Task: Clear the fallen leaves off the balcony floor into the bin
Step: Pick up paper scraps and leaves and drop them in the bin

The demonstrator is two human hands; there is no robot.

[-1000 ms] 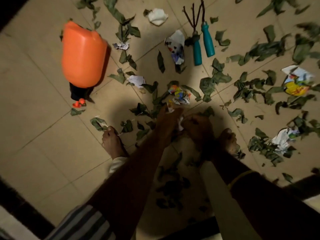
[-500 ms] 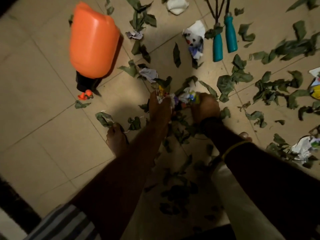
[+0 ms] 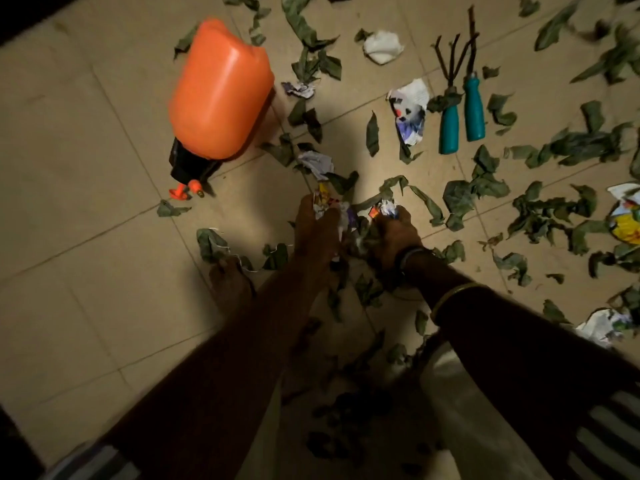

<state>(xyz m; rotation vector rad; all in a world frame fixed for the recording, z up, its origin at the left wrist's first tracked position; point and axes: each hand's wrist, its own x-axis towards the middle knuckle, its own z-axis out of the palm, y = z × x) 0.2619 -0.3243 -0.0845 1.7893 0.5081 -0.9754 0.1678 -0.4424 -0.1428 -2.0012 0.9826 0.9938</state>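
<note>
Green fallen leaves [image 3: 485, 188] lie all over the tiled balcony floor [image 3: 86, 202], mixed with crumpled paper scraps. Both my hands are down on the floor at the centre, close together. My left hand [image 3: 318, 233] grips a colourful crumpled paper scrap [image 3: 322, 199] along with some litter. My right hand [image 3: 394, 233] grips another bright paper scrap [image 3: 385, 210] and a clump of leaves. More leaves [image 3: 367, 289] lie in shadow under my forearms. No bin shows in the view.
An orange spray bottle [image 3: 221, 91] lies on its side at the upper left. Two teal-handled garden tools [image 3: 450, 129] lie at the upper right. Crumpled papers [image 3: 410, 112] are scattered about. My bare foot [image 3: 230, 282] stands left of my hands.
Both hands have reached forward from beside my feet to the paper scraps and leaves farther out, and now grip them. The view has shifted a little.
</note>
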